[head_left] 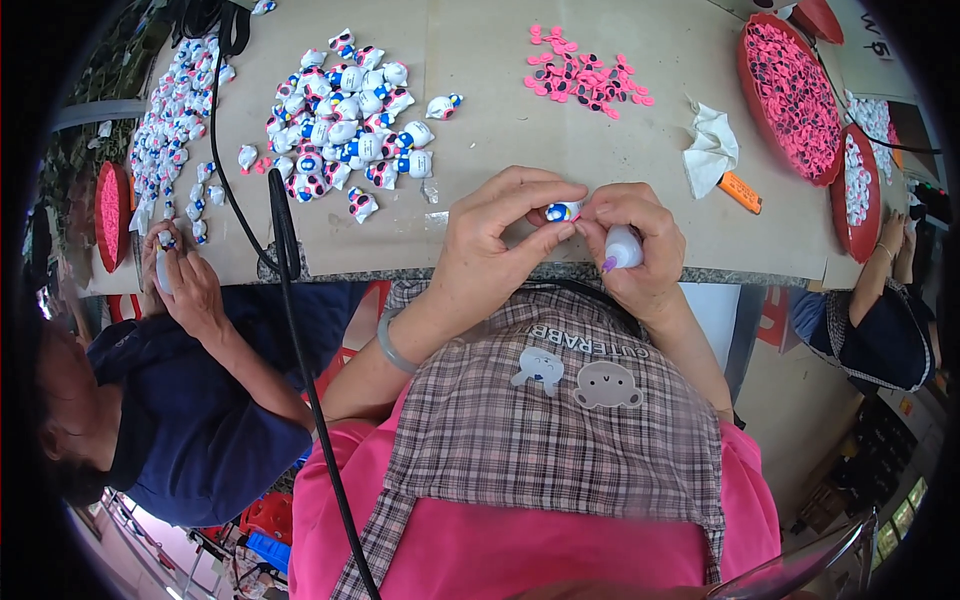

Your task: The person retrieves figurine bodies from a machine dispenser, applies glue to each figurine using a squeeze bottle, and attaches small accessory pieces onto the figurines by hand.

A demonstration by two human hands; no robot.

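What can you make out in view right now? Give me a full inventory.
Held figurine: 1, white and blue, between the hands
Held bottle: 1, whitish with purple tip, front middle
Figurine pile: uncountable, white, blue and pink, left of centre
Second figurine heap: uncountable, similar colours, far left
Loose pieces: many, pink and dark, upper middle
Cloth: 1, white, right of centre
Flat object: 1, orange, beside the cloth
Trays: at least four, red, far left and right
Cable: black, left
Co-workers: at least two, dark clothing, left and right
Table: 1, beige, beneath
Apron: 1, plaid, on the person
Left hand: 1, bare, holding figurine
Right hand: 1, bare, holding bottle
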